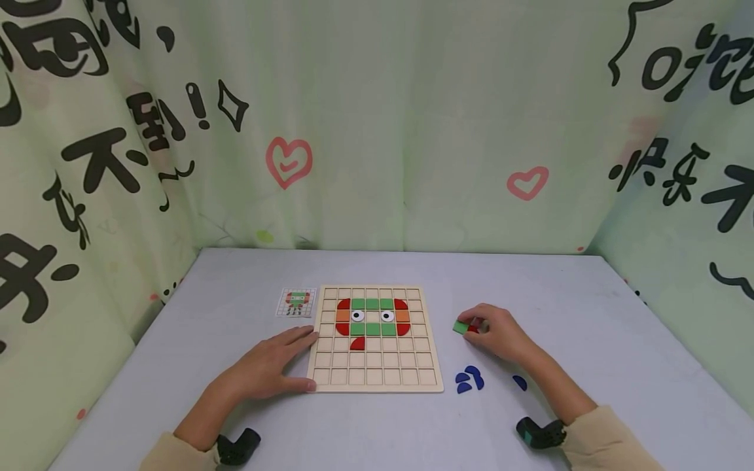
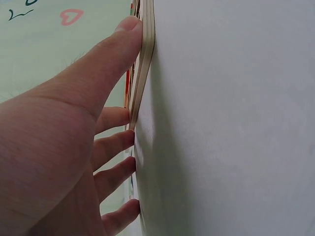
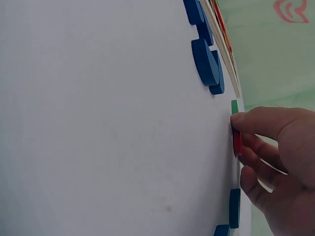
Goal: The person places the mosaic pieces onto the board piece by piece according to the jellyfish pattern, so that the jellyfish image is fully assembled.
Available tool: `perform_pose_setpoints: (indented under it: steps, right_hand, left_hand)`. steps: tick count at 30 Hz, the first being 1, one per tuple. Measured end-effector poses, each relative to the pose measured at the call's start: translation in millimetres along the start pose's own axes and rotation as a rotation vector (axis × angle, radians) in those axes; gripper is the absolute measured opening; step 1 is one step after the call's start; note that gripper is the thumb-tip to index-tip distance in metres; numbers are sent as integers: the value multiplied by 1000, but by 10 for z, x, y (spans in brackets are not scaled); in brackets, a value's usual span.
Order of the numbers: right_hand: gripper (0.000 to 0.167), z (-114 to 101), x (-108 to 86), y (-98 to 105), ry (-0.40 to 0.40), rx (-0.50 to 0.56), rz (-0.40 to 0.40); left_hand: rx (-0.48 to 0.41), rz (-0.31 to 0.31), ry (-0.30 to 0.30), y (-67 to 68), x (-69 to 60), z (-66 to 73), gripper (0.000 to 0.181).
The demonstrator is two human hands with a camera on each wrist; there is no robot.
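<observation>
In the head view my left hand (image 1: 265, 369) rests along the left edge of the wooden grid board (image 1: 406, 377), thumb at its near corner; the left wrist view shows the thumb and fingertips touching the board's side (image 2: 146, 54). Red, green, orange and eye pieces fill part of the grid, with one red quarter piece (image 1: 357, 343) below them. Right of the board, my right hand (image 1: 501, 333) pinches a green piece (image 1: 460, 328) and a red piece (image 1: 473, 329) between thumb and fingers, low over the table; how firmly each is held cannot be told.
Several blue half-round pieces (image 1: 462, 377) lie near the board's right edge, and another blue piece (image 1: 520, 383) is nearer my right forearm. A small picture card (image 1: 281, 307) lies at the board's upper left. A patterned curtain (image 1: 406, 131) surrounds the table (image 1: 530, 275).
</observation>
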State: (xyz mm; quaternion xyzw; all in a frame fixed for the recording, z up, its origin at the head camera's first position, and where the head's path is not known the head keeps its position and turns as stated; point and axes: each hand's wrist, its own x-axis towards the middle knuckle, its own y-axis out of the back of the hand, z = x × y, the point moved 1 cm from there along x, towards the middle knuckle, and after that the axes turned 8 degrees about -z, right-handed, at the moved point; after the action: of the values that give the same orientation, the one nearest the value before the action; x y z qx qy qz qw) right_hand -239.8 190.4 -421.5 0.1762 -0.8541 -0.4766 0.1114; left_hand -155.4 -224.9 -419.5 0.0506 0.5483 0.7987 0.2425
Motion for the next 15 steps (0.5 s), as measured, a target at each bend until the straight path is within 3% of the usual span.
perform_pose_setpoints:
  steps: [15]
  right_hand:
    - [23, -290, 80, -156, 78, 53, -57]
  left_hand:
    - [9, 4, -18, -6, -6, -7, 86]
